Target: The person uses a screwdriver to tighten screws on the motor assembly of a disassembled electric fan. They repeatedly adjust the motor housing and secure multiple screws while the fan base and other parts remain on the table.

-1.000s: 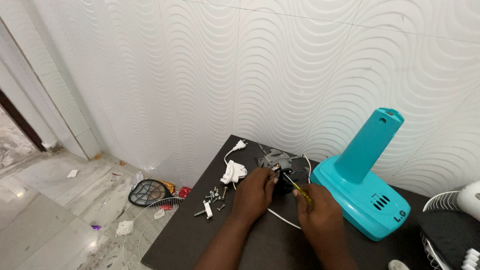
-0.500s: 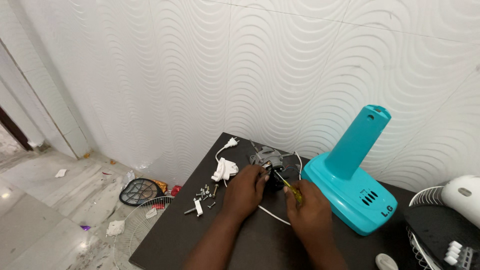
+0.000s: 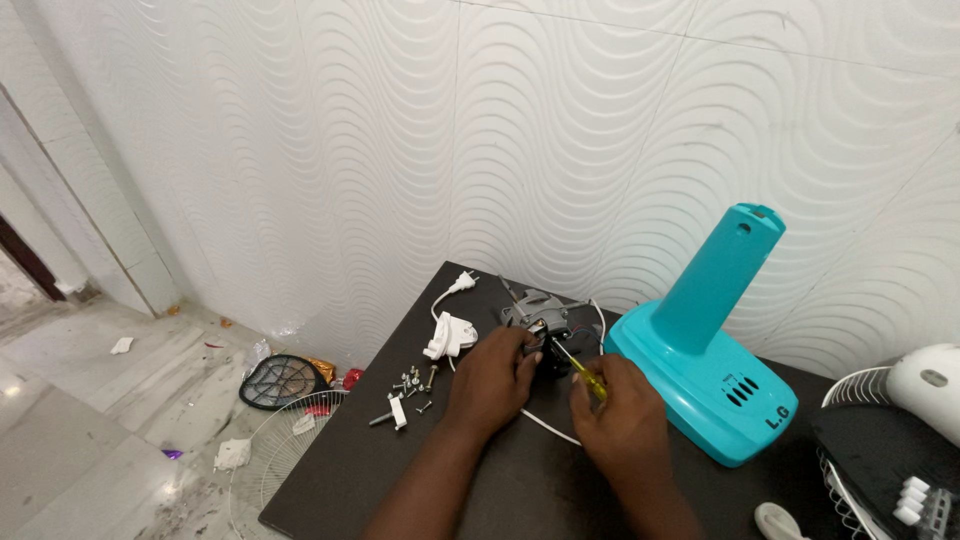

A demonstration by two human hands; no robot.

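— Any shift since a second ago?
— View raised and pulled back; hands point(image 3: 495, 375) and fan base point(image 3: 700, 385) lower in frame, white fan head point(image 3: 925, 385) now showing.

Left hand point(image 3: 492, 380) is gripping a small grey motor point(image 3: 537, 318) on a dark table point(image 3: 350, 470), right hand point(image 3: 618, 412) holds a yellow screwdriver point(image 3: 575, 366) against it. Loose screws point(image 3: 415, 385) sit left, teal fan base point(image 3: 700, 350) right.

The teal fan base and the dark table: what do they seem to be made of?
The teal fan base looks like moulded plastic: uniform colour, soft sheen, rounded edges, slotted vents. The dark table seems to be dark brown laminate or coated wood, smooth and matte; the pictures leave it open.
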